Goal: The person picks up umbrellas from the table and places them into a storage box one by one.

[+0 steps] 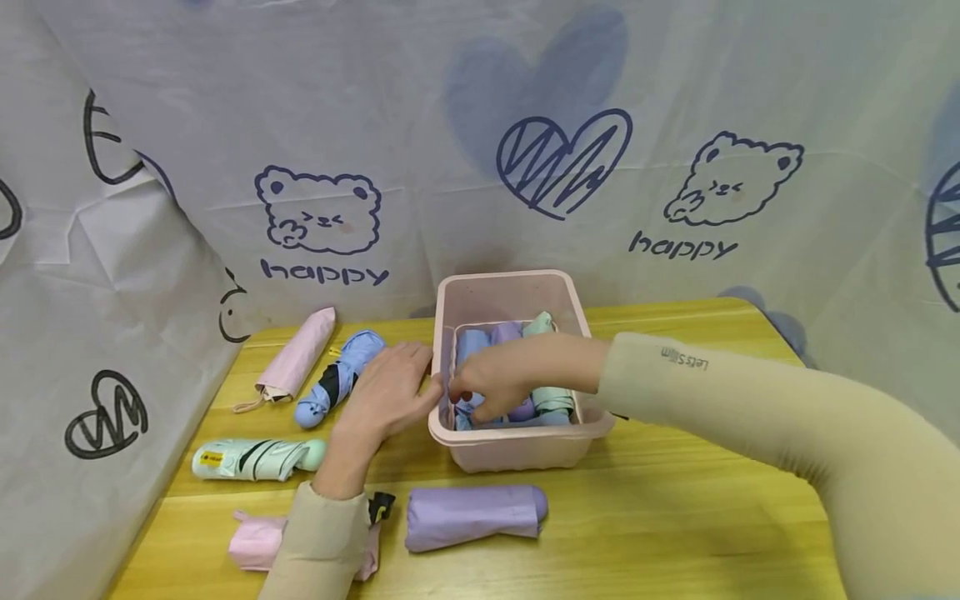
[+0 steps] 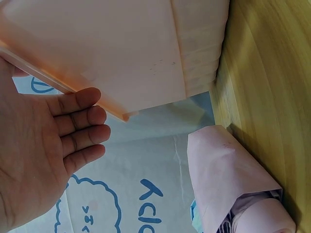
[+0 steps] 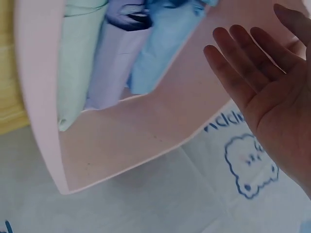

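Observation:
A pale pink plastic bin (image 1: 517,456) stands on the wooden table. Inside lie folded umbrellas: a blue one (image 1: 472,340), a purple one (image 1: 507,330) and a mint green one (image 1: 557,400), with more blue fabric along the front wall. My right hand (image 1: 498,375) reaches over the bin's left part; in the right wrist view its fingers (image 3: 233,63) extend with nothing between them. At the bin's left rim is my left hand (image 1: 393,383), its thumb by the edge. Its fingers (image 2: 82,119) are nearly straight in the left wrist view.
Left of the bin lie a pink umbrella (image 1: 300,354), a blue one (image 1: 360,352) and a mint green one (image 1: 247,460). Another pink umbrella (image 1: 255,543) is partly under my left forearm. A purple umbrella (image 1: 472,518) lies before the bin. A printed cloth (image 1: 420,167) hangs behind.

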A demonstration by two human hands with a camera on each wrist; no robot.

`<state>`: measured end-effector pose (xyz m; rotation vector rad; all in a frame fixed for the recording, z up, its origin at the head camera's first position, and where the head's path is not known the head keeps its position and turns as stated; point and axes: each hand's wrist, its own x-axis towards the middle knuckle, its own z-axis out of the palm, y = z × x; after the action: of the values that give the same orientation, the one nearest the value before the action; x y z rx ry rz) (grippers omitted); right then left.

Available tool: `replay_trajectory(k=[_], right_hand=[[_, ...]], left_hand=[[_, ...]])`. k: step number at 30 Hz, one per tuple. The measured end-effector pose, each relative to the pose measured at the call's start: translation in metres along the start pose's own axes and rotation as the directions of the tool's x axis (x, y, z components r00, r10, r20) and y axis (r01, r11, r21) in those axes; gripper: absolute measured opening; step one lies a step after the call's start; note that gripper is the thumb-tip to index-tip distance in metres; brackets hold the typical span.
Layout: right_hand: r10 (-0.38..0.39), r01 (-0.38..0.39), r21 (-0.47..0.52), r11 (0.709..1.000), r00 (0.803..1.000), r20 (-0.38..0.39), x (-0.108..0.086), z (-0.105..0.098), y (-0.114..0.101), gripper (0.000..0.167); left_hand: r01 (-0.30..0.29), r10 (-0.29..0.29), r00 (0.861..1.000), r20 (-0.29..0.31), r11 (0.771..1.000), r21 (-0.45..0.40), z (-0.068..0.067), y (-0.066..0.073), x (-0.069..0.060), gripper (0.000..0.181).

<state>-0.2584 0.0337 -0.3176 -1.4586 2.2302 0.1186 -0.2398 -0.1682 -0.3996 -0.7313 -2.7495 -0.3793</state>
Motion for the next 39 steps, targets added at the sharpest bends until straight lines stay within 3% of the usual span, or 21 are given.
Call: replay_trajectory(k=[6,12,16,20,23,28,35,39], right_hand=[[0.019,-0.015,0.028,1.0,0.992,-0.126,-0.018,-0.005,-0.007,0.042],[0.005,0.002,0.027,1.0,0.971,-0.24,-0.033,-0.006,-0.011,0.043],[-0.006,0.022,0.046,0.999,0.948,-0.32,-0.041,-0.002,-0.012,0.044],[-0.026,0.062,0.074,0.995,0.911,-0.412,-0.05,0.004,-0.015,0.042],[-0.049,0.094,0.067,0.993,0.87,-0.491,-0.056,0.011,-0.018,0.04],[-0.105,0.163,0.036,0.986,0.77,-0.63,-0.059,0.03,-0.024,0.039],[-0.205,0.246,-0.057,0.967,0.632,-0.748,-0.058,0.065,-0.035,0.042],[-0.246,0.274,-0.094,0.957,0.599,-0.762,-0.055,0.083,-0.041,0.043]], left_hand=[[-0.006,0.006,1.0,-0.004,1.0,0.004,-0.001,0.0,0.001,0.028],[-0.005,0.005,1.0,-0.002,1.0,-0.007,0.001,-0.001,0.001,0.032],[-0.002,0.002,1.0,0.002,1.0,-0.004,0.0,-0.001,0.0,0.033],[0.0,0.0,1.0,0.003,1.0,0.001,0.0,-0.001,0.001,0.032],[0.0,0.0,1.0,0.002,1.0,-0.001,-0.001,0.0,0.0,0.031],[-0.003,0.003,1.0,-0.006,1.0,-0.002,0.0,0.0,0.0,0.031],[-0.008,0.008,1.0,-0.023,1.0,0.006,0.0,0.0,0.0,0.026],[-0.015,0.015,0.999,-0.029,1.0,0.007,0.001,0.0,0.0,0.025]])
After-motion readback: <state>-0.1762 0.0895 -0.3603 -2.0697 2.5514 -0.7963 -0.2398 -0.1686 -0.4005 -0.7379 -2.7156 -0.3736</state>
